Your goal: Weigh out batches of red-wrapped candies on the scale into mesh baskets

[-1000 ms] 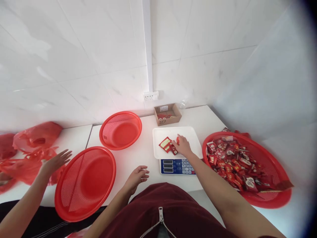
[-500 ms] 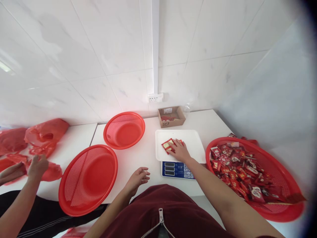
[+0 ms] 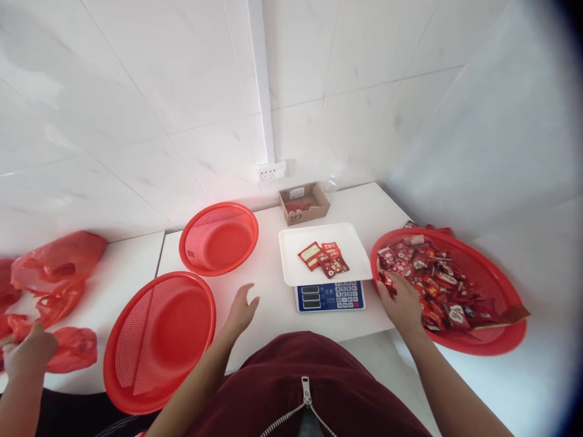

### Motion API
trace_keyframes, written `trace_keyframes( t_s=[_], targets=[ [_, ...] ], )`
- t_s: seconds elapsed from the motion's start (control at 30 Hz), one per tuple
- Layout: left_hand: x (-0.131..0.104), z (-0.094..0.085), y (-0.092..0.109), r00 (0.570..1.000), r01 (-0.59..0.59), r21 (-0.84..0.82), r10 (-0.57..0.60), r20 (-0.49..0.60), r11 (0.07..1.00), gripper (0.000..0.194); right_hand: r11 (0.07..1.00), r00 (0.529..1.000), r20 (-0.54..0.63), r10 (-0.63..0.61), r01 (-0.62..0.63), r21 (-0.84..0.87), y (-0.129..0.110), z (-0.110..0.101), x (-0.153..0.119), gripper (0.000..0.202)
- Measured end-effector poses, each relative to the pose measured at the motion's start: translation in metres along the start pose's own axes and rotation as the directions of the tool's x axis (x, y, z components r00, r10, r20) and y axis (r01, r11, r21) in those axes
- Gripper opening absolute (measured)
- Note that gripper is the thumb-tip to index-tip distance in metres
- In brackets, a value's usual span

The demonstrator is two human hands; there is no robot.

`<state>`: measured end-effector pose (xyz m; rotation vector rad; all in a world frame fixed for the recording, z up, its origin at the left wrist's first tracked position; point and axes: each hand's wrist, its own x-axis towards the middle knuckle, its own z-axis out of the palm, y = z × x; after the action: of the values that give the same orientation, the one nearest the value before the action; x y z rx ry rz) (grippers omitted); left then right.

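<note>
My right hand is at the near left side of a red plastic basket heaped with small red snack packets. Its thumb and fingers are apart over the packets at the rim, and the fingertips are partly hidden. Several red packets lie on the white tray of a digital scale, whose blue keypad panel faces me. Over the white table, left of the scale, my left hand hangs open with nothing in it.
Two red baskets stand left of the scale. A cardboard box with red packets sits by the wall, beside a clear plastic item. At far left, a co-worker's hand is among red plastic bags.
My right hand has left the packets on the scale tray and moved right to the full basket. My left hand stays over the table, its fingers now more spread. The view has shifted.
</note>
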<state>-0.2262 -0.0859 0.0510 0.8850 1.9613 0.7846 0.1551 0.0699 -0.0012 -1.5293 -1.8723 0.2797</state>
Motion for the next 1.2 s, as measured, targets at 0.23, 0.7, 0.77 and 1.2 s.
trace_keyframes(
  t_s=[0.23,0.7,0.77,1.2],
  targets=[
    [0.059,-0.058,0.005,0.964,0.072,0.719,0.138,-0.229,0.692,0.061,0.962,0.976,-0.078,0.203,-0.213,-0.168,-0.004,-0.029,-0.046,0.049],
    [0.084,-0.038,0.014,0.99,-0.07,0.809,0.14,-0.015,0.584,0.056,0.913,0.93,-0.112,0.351,-0.366,-0.182,-0.023,-0.054,-0.111,0.047],
    [0.08,-0.031,0.019,0.991,-0.093,0.808,0.129,0.022,0.582,0.056,0.918,0.933,-0.087,0.349,-0.359,-0.17,-0.022,-0.053,-0.11,0.047],
    [0.037,-0.001,0.016,0.991,-0.125,0.826,0.117,0.072,0.549,0.06,0.999,0.951,0.306,-0.033,0.04,-0.017,-0.044,0.01,-0.019,0.047]
  ],
)
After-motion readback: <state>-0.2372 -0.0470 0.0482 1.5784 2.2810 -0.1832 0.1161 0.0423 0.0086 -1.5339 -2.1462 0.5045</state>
